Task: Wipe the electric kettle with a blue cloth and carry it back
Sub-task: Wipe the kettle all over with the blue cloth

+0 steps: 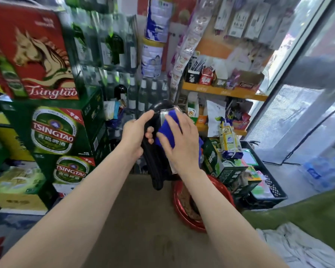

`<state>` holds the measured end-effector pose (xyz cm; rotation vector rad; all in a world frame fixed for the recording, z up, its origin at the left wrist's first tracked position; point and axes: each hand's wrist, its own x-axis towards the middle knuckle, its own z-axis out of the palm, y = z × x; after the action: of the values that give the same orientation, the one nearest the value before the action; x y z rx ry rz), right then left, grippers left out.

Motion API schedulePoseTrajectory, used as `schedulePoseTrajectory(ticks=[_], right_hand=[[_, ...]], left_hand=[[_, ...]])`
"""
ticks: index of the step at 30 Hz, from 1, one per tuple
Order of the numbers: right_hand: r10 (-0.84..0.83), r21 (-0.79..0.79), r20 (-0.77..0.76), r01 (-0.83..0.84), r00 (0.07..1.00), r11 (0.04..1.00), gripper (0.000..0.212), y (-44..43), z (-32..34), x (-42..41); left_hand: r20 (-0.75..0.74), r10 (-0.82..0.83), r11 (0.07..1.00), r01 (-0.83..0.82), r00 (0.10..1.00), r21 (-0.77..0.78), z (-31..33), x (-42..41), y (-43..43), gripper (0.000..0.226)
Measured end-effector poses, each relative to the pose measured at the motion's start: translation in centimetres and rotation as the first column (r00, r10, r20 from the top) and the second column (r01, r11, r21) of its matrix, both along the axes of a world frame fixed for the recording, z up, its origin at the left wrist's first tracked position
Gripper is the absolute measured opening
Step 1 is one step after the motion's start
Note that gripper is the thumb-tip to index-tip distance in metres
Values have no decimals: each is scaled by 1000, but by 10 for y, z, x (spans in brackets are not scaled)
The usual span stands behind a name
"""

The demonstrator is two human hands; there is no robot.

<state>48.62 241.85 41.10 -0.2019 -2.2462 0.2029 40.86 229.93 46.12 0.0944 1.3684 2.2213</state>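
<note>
The electric kettle (156, 167), steel-bodied with a black lid and black handle, is held up in front of me at the centre of the view, tilted. My left hand (135, 132) is wrapped around its black handle. My right hand (179, 141) lies flat against the kettle's steel side and presses the blue cloth (167, 130) onto it. Most of the steel body is hidden behind the cloth and my right hand.
Stacked green and red beer cartons (52, 130) fill the left. Bottles (143, 93) and an orange shelf (224, 91) of packets stand behind. A red basin (179, 207), a black crate (267, 198) and boxes sit low right. Glass door on the right.
</note>
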Motion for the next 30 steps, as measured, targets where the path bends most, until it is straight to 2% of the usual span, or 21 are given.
schedulePoseTrajectory(ticks=[2,4,6,8,9,10,11,13,15,17,18,20,22,23,24,25,26,28,29,30], right_hand=[[28,230,41,-37,999,973,50,-2,-15,15],[63,253,20,-66,998,965,44,2,-9,17],[60,99,-51,-54,997,994,43,2,17,7],[25,-195,-81,-41,996,980,47,3,51,-7],[9,-288,-83,-33,997,957,48,5,64,-13],[-4,-300,-63,-15,998,954,47,4,71,-16],[-9,-229,-45,-1,999,973,46,2,70,-16],[0,24,-32,1,999,1000,47,-8,50,-7],[12,251,-7,-10,1000,968,48,-12,16,9],[38,337,11,-40,999,941,46,-12,-8,26],[66,324,11,-66,998,944,44,-9,-11,30],[107,214,-8,-103,994,971,42,-6,-1,27],[56,-61,-58,-60,997,996,40,-6,21,17],[2,-282,-67,-21,998,959,39,-5,35,11],[-71,-485,-60,33,996,874,38,-6,46,5],[-136,-598,-22,96,991,796,39,-10,55,0],[-170,-585,21,150,985,797,44,-18,59,-3],[-167,-313,60,177,984,933,56,-40,55,-6],[-148,-169,67,157,987,973,57,-46,54,-7],[-103,-103,63,109,993,989,55,-45,57,-8]], left_hand=[[4,-33,999,33,999,19,7,-4,-3,19],[6,-62,998,62,998,17,8,-5,-5,20],[-5,-90,996,90,996,3,8,-3,-5,21],[-51,-136,991,134,989,-24,10,1,-4,23],[-71,-148,989,146,987,-35,12,2,-4,23],[-74,-144,989,142,987,-34,14,2,-4,22],[-63,-131,991,130,989,-18,17,1,-6,20],[-10,-105,993,105,994,59,21,-7,-10,20],[50,-87,988,80,995,134,22,-18,-17,22],[74,-89,984,76,993,163,19,-24,-25,22],[80,-90,983,76,993,169,17,-25,-27,21],[111,-82,981,60,990,186,13,-24,-30,21],[126,-89,975,60,988,213,12,-22,-33,23],[117,-98,974,71,988,215,12,-20,-33,23],[104,-104,975,81,989,205,12,-19,-34,23],[90,-105,977,86,990,193,12,-17,-33,21],[74,-101,979,86,992,183,13,-15,-33,19],[37,-95,983,87,995,163,17,-10,-32,15],[22,-93,985,88,995,149,20,-8,-31,17],[18,-92,986,89,996,138,22,-6,-31,18]])
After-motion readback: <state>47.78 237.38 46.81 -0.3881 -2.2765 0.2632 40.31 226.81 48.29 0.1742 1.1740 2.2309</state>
